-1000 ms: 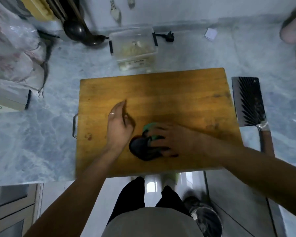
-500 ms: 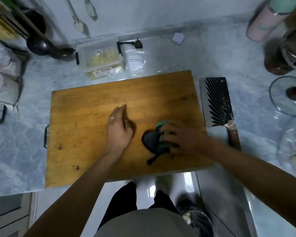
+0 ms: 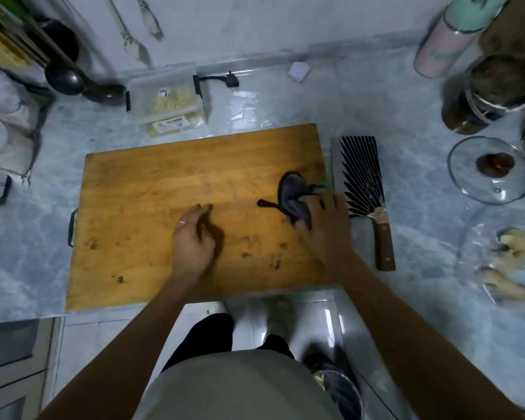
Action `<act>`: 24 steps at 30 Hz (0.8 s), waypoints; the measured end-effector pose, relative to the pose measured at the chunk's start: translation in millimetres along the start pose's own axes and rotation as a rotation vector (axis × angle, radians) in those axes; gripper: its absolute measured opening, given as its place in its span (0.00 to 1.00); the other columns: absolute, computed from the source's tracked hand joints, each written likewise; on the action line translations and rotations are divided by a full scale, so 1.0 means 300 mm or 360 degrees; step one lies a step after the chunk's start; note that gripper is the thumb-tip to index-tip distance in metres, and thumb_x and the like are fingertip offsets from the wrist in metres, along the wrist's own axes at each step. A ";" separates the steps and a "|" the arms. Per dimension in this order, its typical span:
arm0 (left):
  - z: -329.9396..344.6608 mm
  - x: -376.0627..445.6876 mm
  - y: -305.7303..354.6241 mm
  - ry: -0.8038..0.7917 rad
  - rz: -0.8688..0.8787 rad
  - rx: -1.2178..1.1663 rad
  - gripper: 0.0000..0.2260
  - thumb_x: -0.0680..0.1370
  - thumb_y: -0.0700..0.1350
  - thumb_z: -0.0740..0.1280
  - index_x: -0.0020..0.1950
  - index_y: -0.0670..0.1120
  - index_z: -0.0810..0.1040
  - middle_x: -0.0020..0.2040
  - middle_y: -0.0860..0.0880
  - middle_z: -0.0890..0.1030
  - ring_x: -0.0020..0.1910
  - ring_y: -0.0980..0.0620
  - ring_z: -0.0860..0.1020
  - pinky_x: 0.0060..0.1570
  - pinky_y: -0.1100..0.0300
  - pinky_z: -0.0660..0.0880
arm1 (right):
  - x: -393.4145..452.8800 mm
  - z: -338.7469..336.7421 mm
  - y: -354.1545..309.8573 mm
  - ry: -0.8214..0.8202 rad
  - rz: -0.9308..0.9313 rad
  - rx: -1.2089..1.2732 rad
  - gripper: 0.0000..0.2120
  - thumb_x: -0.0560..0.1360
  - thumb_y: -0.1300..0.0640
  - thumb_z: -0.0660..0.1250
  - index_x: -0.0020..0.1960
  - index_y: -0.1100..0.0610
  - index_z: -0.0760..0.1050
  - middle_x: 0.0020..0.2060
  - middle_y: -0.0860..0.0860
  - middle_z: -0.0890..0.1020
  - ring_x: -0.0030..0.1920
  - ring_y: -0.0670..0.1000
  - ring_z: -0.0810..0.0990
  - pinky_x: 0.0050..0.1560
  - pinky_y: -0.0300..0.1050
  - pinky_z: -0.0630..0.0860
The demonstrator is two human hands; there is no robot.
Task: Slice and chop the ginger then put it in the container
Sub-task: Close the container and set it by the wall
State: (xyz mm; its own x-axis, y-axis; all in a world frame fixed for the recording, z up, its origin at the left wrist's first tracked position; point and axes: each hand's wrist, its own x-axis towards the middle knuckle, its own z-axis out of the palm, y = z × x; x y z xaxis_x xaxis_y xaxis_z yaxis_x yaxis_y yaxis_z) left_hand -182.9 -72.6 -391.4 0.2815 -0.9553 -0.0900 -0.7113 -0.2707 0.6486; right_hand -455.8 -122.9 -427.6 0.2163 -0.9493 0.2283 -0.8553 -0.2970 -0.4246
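**Dark cloth held on the right side of the cutting board**

A pale blue marbled countertop carries a wooden cutting board with a metal handle at its left end. The person's right hand rests on the board near its right edge, its fingers curled round a dark grey cloth that shows a bit of green at its far side; the cloth touches the wood. The left hand lies on the middle of the board, fingers loosely together and slightly bent, holding nothing, a ring on one finger.

Just beside the board's right edge lies a cleaver with a ribbed dark blade and a wooden handle. Behind the board stands a clear plastic container with black clips, pale chopped ginger inside. Pieces of whole ginger lie in clear plastic at the far right, well apart from the board. A glass lid sits near them, and a dark ladle rests at the back left.
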 end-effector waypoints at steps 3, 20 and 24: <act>-0.110 -0.029 -0.097 0.0156 -0.0247 0.0079 0.19 0.75 0.37 0.59 0.64 0.39 0.78 0.64 0.37 0.77 0.64 0.37 0.74 0.65 0.52 0.68 | -0.048 0.121 -0.294 -0.0245 -0.0311 0.0023 0.21 0.67 0.54 0.74 0.59 0.57 0.78 0.62 0.60 0.77 0.64 0.65 0.73 0.56 0.63 0.76; -0.619 -0.197 -0.690 0.0820 -0.0967 -0.0384 0.16 0.73 0.40 0.62 0.59 0.46 0.81 0.54 0.46 0.83 0.55 0.44 0.80 0.57 0.51 0.76 | 0.032 0.527 -1.143 -0.0901 -0.1475 0.0349 0.21 0.68 0.56 0.66 0.61 0.58 0.76 0.62 0.59 0.75 0.66 0.64 0.69 0.65 0.63 0.70; -0.713 -0.160 -0.813 0.0813 -0.0996 -0.0470 0.26 0.67 0.36 0.57 0.61 0.49 0.81 0.57 0.49 0.83 0.57 0.49 0.79 0.61 0.51 0.75 | 0.080 0.638 -1.409 -0.0965 -0.1559 0.0186 0.18 0.68 0.54 0.68 0.57 0.56 0.77 0.61 0.58 0.76 0.64 0.63 0.72 0.59 0.59 0.73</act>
State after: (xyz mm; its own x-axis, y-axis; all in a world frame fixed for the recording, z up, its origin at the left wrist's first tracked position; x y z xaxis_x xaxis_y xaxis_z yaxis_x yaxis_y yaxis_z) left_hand 114.9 64.7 -383.8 0.8717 -0.4509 -0.1917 -0.1516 -0.6202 0.7697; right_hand 1.0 -40.0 -410.5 0.9796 -0.1916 0.0601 -0.1545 -0.9103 -0.3839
